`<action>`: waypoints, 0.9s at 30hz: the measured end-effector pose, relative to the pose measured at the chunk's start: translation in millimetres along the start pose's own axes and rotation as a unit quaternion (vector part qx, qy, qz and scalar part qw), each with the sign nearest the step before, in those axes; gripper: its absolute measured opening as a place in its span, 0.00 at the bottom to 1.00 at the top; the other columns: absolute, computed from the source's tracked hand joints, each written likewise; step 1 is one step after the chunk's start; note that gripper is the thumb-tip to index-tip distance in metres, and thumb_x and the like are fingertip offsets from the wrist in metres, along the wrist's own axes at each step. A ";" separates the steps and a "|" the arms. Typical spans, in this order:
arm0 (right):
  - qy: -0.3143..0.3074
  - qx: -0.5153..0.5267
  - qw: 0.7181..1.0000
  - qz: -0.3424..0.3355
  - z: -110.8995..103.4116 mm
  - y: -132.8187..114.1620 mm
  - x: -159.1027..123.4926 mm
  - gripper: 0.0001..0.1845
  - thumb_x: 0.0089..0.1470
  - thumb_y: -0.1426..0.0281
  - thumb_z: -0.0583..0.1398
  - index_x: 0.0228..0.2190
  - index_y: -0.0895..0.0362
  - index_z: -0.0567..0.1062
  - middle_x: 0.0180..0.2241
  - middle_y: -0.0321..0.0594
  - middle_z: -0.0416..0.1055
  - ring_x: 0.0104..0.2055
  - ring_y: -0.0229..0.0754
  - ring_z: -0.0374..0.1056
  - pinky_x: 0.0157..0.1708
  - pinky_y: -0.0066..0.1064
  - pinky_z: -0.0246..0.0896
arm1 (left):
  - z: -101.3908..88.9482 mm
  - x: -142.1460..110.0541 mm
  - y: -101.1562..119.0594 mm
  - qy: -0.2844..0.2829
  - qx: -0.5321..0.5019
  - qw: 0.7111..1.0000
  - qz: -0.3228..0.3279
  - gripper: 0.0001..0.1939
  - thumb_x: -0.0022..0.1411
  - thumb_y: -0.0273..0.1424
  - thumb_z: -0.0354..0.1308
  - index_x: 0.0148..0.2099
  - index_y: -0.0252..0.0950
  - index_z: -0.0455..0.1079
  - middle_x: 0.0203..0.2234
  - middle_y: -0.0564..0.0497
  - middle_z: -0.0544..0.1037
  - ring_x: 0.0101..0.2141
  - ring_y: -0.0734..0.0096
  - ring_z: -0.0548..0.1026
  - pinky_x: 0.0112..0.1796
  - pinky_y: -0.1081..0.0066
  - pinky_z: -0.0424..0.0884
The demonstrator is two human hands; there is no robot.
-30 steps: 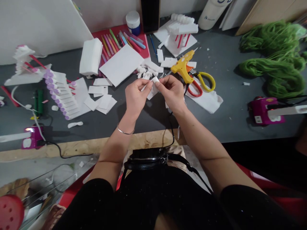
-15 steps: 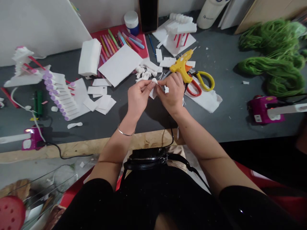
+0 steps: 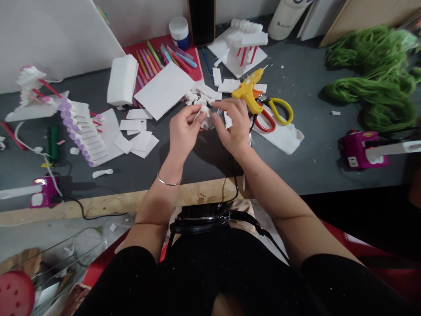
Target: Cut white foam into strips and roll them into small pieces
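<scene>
My left hand (image 3: 184, 131) pinches a small white piece (image 3: 204, 109), perhaps foam or paper, between thumb and fingers. Just to its right is my right hand (image 3: 235, 127), its thumb and forefinger apart and nothing visible between them. A yellow glue gun (image 3: 245, 91) lies right behind the right hand. Beside it are scissors (image 3: 282, 110) with one red and one yellow handle, resting on a folded white cloth or tissue (image 3: 286, 138). Small white rolled pieces (image 3: 192, 97) are heaped behind my left hand.
White cards (image 3: 141, 142) and a stair-like white model with purple dots (image 3: 88, 131) lie left. Markers (image 3: 153, 61), a paint jar (image 3: 179, 33) and a small model on red posts (image 3: 248, 41) stand behind. Green yarn (image 3: 375, 83) and a purple power adapter (image 3: 363, 150) are right.
My right thumb and forefinger have come away from the white piece and spread apart. My left hand has shifted slightly left with the piece in its pinch.
</scene>
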State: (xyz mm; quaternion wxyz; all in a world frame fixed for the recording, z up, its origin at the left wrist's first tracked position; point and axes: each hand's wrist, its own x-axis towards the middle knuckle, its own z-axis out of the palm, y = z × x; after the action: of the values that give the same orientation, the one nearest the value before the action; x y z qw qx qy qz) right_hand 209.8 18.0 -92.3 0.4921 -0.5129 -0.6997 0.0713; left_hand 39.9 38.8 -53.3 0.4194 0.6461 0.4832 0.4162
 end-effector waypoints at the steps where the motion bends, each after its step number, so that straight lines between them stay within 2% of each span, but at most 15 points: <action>1: 0.001 0.021 1.000 0.017 -0.8 0.1 0.6 0.20 0.72 0.54 0.54 0.55 0.49 0.76 0.49 0.44 0.78 0.54 0.50 0.73 0.57 0.50 0.70 | -0.4 0.1 0.1 -0.006 0.004 1.000 0.006 0.16 0.70 0.44 0.63 0.53 0.40 0.79 0.37 0.50 0.87 0.35 0.67 0.85 0.31 0.74 0.83; 4: -0.015 0.075 0.995 0.066 -1.6 -0.3 2.6 0.19 0.70 0.53 0.57 0.54 0.47 0.77 0.47 0.42 0.80 0.51 0.48 0.74 0.51 0.45 0.73 | 0.5 -0.3 1.3 -0.012 0.019 1.000 0.019 0.13 0.71 0.40 0.63 0.52 0.41 0.79 0.36 0.50 0.87 0.35 0.67 0.85 0.31 0.74 0.83; 8: -0.040 0.112 0.989 0.091 -0.8 -1.3 4.8 0.17 0.67 0.51 0.61 0.47 0.47 0.81 0.42 0.40 0.80 0.47 0.46 0.74 0.47 0.42 0.73 | 2.0 -0.7 2.1 0.004 0.041 0.999 0.028 0.09 0.70 0.39 0.64 0.47 0.40 0.80 0.32 0.52 0.86 0.34 0.68 0.84 0.32 0.73 0.81; 12: -0.030 0.137 0.984 0.107 0.4 -0.8 5.6 0.19 0.65 0.48 0.62 0.40 0.50 0.81 0.38 0.37 0.79 0.42 0.42 0.74 0.43 0.38 0.72 | 1.1 0.3 0.5 0.025 0.068 0.997 0.038 0.08 0.67 0.38 0.68 0.41 0.40 0.79 0.26 0.54 0.83 0.29 0.71 0.82 0.31 0.74 0.78; 17: -0.021 0.163 0.977 0.139 1.4 -2.2 5.6 0.21 0.63 0.46 0.63 0.38 0.51 0.78 0.36 0.35 0.79 0.37 0.38 0.72 0.41 0.34 0.71 | 0.3 0.2 0.9 0.025 0.078 0.996 0.038 0.12 0.68 0.42 0.66 0.37 0.39 0.78 0.23 0.55 0.80 0.25 0.73 0.79 0.29 0.75 0.74; 23: 0.008 0.180 0.973 0.146 2.9 -6.7 5.4 0.22 0.62 0.45 0.63 0.37 0.51 0.78 0.32 0.33 0.76 0.33 0.36 0.70 0.37 0.33 0.70 | 4.1 -2.1 2.8 0.033 0.068 0.996 0.049 0.13 0.68 0.41 0.65 0.34 0.39 0.76 0.22 0.56 0.79 0.25 0.75 0.77 0.30 0.75 0.75; 27: 0.022 0.164 0.976 0.143 3.9 -8.5 3.5 0.18 0.64 0.49 0.63 0.36 0.51 0.77 0.31 0.32 0.75 0.32 0.36 0.70 0.36 0.33 0.70 | 7.9 -4.6 4.5 0.036 0.068 0.996 0.045 0.12 0.69 0.41 0.63 0.36 0.39 0.77 0.23 0.55 0.80 0.25 0.75 0.78 0.31 0.76 0.76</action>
State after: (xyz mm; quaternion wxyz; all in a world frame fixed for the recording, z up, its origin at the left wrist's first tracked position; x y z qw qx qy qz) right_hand 201.4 18.4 -87.0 0.5698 -0.5215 -0.5865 0.2437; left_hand 47.7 32.4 -52.0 0.3375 0.6787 0.4954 0.4244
